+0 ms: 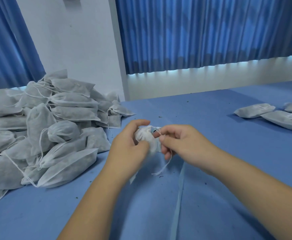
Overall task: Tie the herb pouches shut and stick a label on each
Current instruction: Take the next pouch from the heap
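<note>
Above the middle of the blue table, my left hand (129, 144) grips the gathered neck of a white herb pouch (144, 135). My right hand (176, 139) pinches the pouch's white drawstring (162, 168) close to the neck, and the string's loose end hangs down toward the cloth. Most of the pouch's body is hidden behind my left hand. A small strip with blue on it, perhaps a label, shows between my hands; what it is stays unclear.
A big heap of white pouches (42, 129) with loose strings fills the table's left side. Three flat pouches (278, 115), two with visible labels, lie at the right edge. The blue table cloth (202, 196) carries small herb crumbs. Blue curtains hang behind.
</note>
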A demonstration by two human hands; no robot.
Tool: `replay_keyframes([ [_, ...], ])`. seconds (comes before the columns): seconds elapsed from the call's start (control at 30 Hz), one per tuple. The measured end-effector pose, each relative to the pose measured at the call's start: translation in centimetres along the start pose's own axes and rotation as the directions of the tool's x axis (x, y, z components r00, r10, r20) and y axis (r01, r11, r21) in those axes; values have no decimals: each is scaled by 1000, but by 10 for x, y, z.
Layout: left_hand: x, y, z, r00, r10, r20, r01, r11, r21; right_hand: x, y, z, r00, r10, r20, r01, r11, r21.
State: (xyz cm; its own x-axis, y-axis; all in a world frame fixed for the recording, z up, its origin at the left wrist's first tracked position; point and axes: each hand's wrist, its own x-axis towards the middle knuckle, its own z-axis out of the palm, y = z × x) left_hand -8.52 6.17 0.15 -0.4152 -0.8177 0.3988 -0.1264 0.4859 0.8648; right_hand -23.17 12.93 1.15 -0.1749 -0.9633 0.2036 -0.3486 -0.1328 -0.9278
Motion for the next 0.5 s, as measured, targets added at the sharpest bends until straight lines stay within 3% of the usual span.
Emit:
replay_keyframes([
  [0.17,0,1,-3,991,5,132,-14,998,67,-5,-7,-9,998,62,-1,-62,989,132],
  [0.3,-3,5,-5,964,8,267,-38,994,107,-10,-14,-17,999,45,9,-45,992,121],
  [0.43,-1,0,-5,965,151,213,-204,945,255,-14,-20,-27,997,-17,69,7,989,149],
  [0.5,0,3,-2,965,179,189,-223,943,246,-16,-20,-28,998,-42,54,35,991,133],
])
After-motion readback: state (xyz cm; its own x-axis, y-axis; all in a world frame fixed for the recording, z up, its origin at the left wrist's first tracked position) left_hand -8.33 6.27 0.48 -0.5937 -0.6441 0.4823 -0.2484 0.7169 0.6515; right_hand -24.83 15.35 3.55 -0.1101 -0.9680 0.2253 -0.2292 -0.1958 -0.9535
